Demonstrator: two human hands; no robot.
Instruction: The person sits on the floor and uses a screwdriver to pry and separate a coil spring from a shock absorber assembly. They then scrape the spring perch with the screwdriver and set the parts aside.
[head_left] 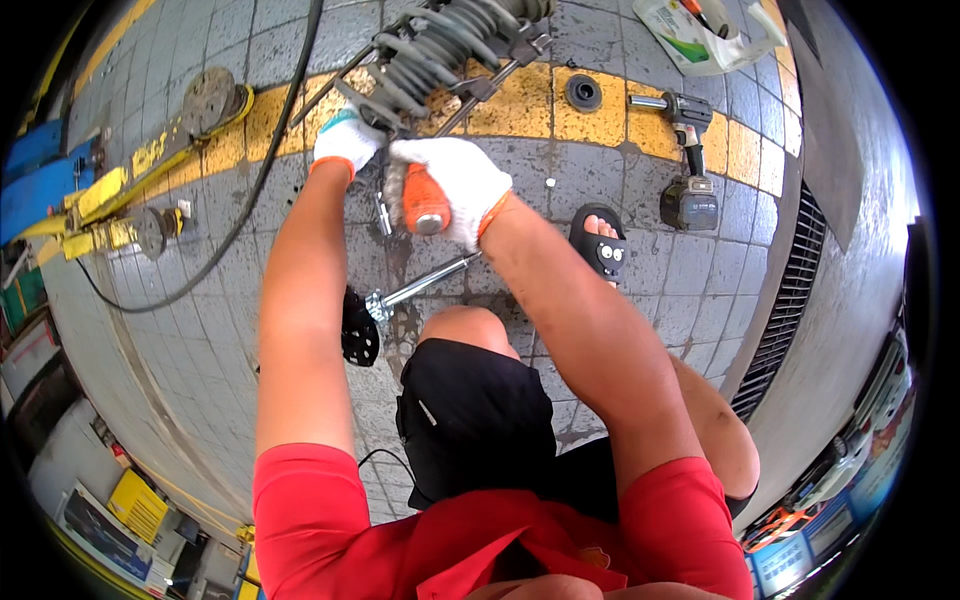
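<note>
A large grey coil spring point(430, 65) lies across the floor in front of me, with threaded spring-compressor rods point(480, 95) along its sides. My left hand point(347, 142), in a white glove, is closed at the spring's near end; its fingertips are partly hidden. My gloved right hand point(455, 185) is wrapped around an orange handle with a metal end cap point(428, 205), beside that same end. The tool's far end is hidden. Below the hands lie a small chrome tool point(383, 213), a silver rod point(425, 282) with a wider end, and a black perforated part point(359, 330).
At right are a black rubber ring point(583, 92), a cordless impact wrench point(689, 150) and a cut white jug point(690, 40). A yellow lift arm point(150, 170) and black cable point(262, 180) lie left. A drain grate point(785, 310) runs along the right. My sandalled foot point(600, 240) is nearby.
</note>
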